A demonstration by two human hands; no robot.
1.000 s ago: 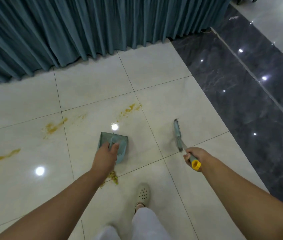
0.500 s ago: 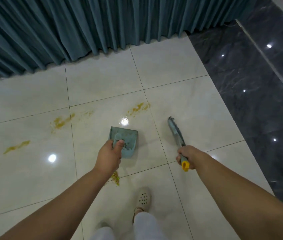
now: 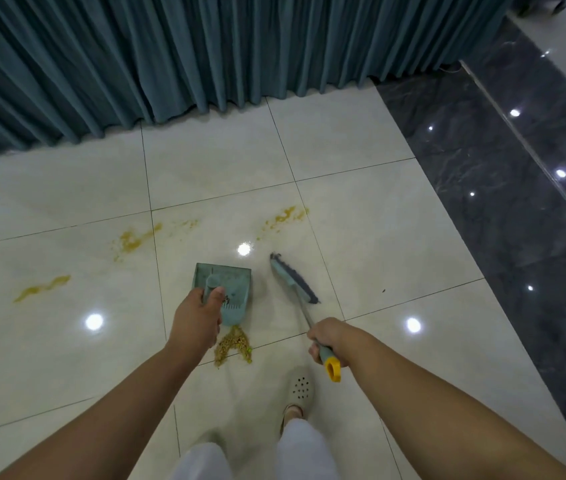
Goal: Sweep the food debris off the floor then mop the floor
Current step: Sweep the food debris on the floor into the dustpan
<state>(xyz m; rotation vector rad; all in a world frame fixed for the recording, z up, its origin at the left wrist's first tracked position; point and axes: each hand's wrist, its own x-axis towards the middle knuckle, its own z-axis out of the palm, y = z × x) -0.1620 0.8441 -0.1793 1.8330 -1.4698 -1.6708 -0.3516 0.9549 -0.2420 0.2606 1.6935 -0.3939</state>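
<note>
At the bottom centre of the frame, white trouser legs and a pale perforated clog [image 3: 302, 388] stand on the cream tiled floor [image 3: 378, 237]. Just above and to the right of the clog, the right hand [image 3: 331, 341] has its fingers wrapped round the grey grip of the brush [image 3: 295, 284], with the yellow end loop sticking out below the fist; the thin shaft runs up and to the left to a teal brush head with dark bristles, lying slantwise just right of centre. Left of centre, the left hand [image 3: 198, 318] holds the handle of the teal dustpan [image 3: 227, 289], thumb laid along the handle and the other fingers hidden beneath, so their curl cannot be made out. The toothed edge of the pan points down the frame. Touching that edge lies a small pile of yellowish food debris [image 3: 234, 346], between the two forearms. Higher up, three yellow smears [image 3: 134, 239] mark the tiles: at the far left, left of centre and centre. Dark marble flooring [image 3: 499, 202] fills the right side, and a teal pleated curtain [image 3: 205, 46] spans the top.
</note>
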